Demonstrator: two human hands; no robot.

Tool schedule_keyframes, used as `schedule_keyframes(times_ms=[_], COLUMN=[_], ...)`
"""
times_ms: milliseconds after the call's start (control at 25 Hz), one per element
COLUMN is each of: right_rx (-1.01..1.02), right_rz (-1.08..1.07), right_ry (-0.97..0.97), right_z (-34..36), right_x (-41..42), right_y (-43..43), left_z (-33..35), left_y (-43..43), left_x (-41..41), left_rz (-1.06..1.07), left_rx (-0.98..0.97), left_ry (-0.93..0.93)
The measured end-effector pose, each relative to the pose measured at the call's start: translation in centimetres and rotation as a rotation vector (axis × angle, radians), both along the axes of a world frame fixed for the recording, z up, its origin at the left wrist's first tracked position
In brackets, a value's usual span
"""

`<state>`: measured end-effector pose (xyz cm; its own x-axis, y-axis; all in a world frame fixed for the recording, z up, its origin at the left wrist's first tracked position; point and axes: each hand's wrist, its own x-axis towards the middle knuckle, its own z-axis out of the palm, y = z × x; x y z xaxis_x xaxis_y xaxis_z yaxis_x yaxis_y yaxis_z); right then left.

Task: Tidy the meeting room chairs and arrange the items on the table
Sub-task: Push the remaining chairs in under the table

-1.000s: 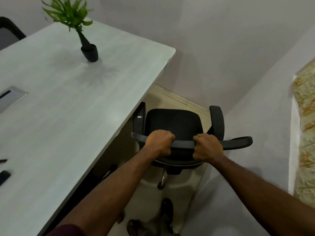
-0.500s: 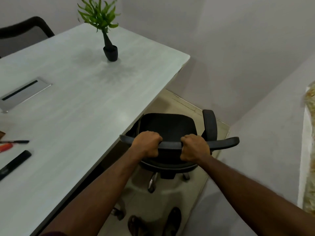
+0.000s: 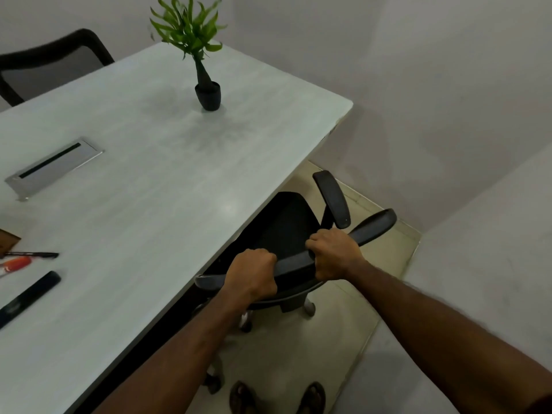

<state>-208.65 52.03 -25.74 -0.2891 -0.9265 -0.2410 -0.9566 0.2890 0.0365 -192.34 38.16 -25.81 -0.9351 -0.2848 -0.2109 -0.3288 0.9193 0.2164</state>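
A black office chair [image 3: 283, 222] stands at the long edge of the pale meeting table [image 3: 155, 186], its seat partly under the tabletop. My left hand [image 3: 252, 276] and my right hand [image 3: 334, 253] both grip the top rail of its backrest, fingers curled over it. The right armrest [image 3: 331, 198] sticks out beyond the table edge. The left armrest is hidden under the table. On the table's left side lie a black pen [image 3: 33, 254], an orange marker [image 3: 15, 264] and a long black bar-shaped item [image 3: 30, 294].
A small potted plant [image 3: 206, 85] stands near the table's far end. A metal cable hatch [image 3: 53, 165] is set into the tabletop. Another black chair [image 3: 50, 61] sits across the table. Walls close in at right and behind the chair. My feet [image 3: 277, 398] are below.
The chair has rolled left and in, its seat now going under the table edge, and has turned slightly. Both hands kept their grip on the backrest.
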Motion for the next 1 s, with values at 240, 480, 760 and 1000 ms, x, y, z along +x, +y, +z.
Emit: schedule_keyframes(times_ms=[240, 480, 760, 1000], right_rx=[-0.009, -0.027, -0.046, -0.095], right_rz=[0.169, 0.395, 0.514, 0.578], right_ry=[0.012, -0.011, -0.054, -0.060], right_z=[-0.1, 0.6, 1.0, 0.3], right_x=[-3.0, -8.5, -9.6, -10.7], right_y=[-3.3, -6.4, -10.2, -13.3], left_z=[-0.1, -0.3, 0.7, 0.8], left_y=[0.4, 1.5, -0.7, -2.6], left_x=[-0.8, -4.4, -5.2, -5.9], left_rz=[0.143, 0.354, 0.518, 0.573], left_rx=[0.015, 0.016, -0.014, -0.064], left_ry=[0.008, 0.039, -0.039, -0.053])
